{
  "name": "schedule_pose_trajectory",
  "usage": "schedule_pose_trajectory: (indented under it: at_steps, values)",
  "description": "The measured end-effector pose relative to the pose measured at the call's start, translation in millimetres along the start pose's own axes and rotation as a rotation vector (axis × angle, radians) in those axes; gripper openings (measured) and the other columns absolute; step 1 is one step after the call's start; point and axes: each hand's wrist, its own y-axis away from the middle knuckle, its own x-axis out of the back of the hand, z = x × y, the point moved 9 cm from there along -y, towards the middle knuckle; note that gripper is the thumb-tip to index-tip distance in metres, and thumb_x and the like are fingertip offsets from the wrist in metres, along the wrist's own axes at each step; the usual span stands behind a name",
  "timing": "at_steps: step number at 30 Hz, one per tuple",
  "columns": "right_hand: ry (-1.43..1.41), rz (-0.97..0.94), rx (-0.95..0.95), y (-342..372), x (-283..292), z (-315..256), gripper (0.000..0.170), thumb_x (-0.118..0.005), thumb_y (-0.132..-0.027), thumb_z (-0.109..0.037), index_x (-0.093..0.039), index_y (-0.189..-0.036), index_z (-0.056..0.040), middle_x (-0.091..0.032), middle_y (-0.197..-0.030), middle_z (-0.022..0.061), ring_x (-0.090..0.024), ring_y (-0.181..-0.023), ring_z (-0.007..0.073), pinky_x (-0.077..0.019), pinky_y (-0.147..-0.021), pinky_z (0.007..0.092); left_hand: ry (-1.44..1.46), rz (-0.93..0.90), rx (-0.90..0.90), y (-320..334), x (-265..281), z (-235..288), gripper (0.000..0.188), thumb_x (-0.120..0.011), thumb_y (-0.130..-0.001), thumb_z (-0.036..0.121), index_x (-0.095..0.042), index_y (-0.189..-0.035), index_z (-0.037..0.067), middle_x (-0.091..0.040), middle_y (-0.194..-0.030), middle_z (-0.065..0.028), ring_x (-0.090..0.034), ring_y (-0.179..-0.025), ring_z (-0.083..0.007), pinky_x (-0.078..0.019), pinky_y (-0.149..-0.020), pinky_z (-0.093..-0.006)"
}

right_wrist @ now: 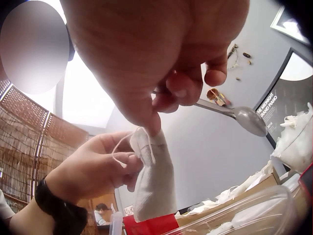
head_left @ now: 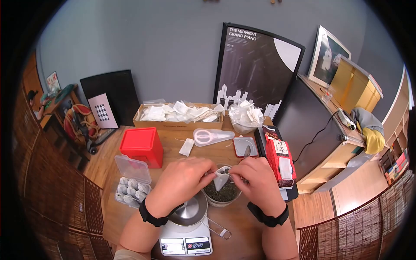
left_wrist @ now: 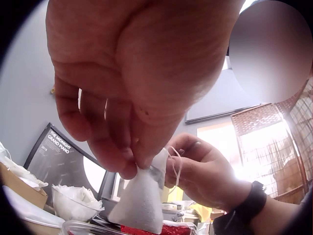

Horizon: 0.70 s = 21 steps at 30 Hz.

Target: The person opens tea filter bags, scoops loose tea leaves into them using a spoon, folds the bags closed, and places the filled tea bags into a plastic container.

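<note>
A small white drawstring bag [head_left: 221, 178] hangs between both hands above a bowl of dark dried leaves [head_left: 222, 196]. My left hand [head_left: 184, 180] pinches one side of its top edge between thumb and fingertips. My right hand [head_left: 256, 184] pinches the other side and also holds a metal spoon [right_wrist: 250, 121], whose bowl points away from the bag. In the left wrist view the bag [left_wrist: 139, 203] hangs with its wider end down, a thin string loop beside it. How full the bag is, I cannot tell.
A kitchen scale [head_left: 186, 243] bears a metal pan [head_left: 189, 213] near the front. Left are a box of filled bags [head_left: 131, 190] and a red container [head_left: 141, 147]. A carton of white bags [head_left: 173, 125] stands behind; a red packet [head_left: 279, 160] lies right.
</note>
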Motion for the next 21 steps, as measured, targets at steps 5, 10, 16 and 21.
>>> schedule_pose_trajectory:
  at_steps: [5, 10, 16, 21]
  values:
    - [0.023, -0.012, -0.029, 2, -2, 4, 0.014, -0.074, -0.084, -0.008, -0.068, -0.097, -0.0117, -0.061, -0.087, 0.0031, -0.061, -0.083, 0.0231, -0.0433, -0.079, 0.0366, 0.007, -0.008, -0.011, 0, -1, 0, 0.012, -0.073, -0.089, 0.013, -0.069, -0.098, 0.006, -0.071, -0.086, -0.0097, -0.070, -0.079, -0.0281, -0.0547, -0.068, -0.0384]
    - [0.017, -0.028, -0.020, 1, -2, 5, 0.014, -0.074, -0.084, -0.009, -0.068, -0.096, -0.0115, -0.061, -0.087, 0.0028, -0.061, -0.084, 0.0229, -0.0429, -0.080, 0.0366, 0.015, 0.042, 0.046, 0, 4, -2, 0.012, -0.069, -0.092, 0.017, -0.069, -0.096, 0.005, -0.070, -0.085, -0.0114, -0.069, -0.078, -0.0300, -0.0537, -0.068, -0.0399]
    - [0.014, -0.019, -0.012, 0, 2, -1, 0.016, -0.075, -0.084, -0.008, -0.069, -0.098, -0.0114, -0.060, -0.087, 0.0022, -0.061, -0.084, 0.0222, -0.0428, -0.081, 0.0371, 0.001, -0.018, 0.084, -1, 3, -3, 0.025, -0.066, -0.095, 0.025, -0.067, -0.083, 0.003, -0.066, -0.078, -0.0142, -0.065, -0.074, -0.0345, -0.0508, -0.066, -0.0438]
    - [-0.005, -0.038, 0.039, -1, -1, -9, 0.019, -0.076, -0.082, -0.007, -0.069, -0.099, -0.0108, -0.060, -0.087, 0.0029, -0.062, -0.085, 0.0221, -0.0434, -0.082, 0.0377, 0.028, -0.089, 0.069, 1, -4, -3, 0.028, -0.066, -0.094, 0.026, -0.066, -0.079, 0.003, -0.066, -0.076, -0.0141, -0.064, -0.074, -0.0348, -0.0503, -0.065, -0.0439]
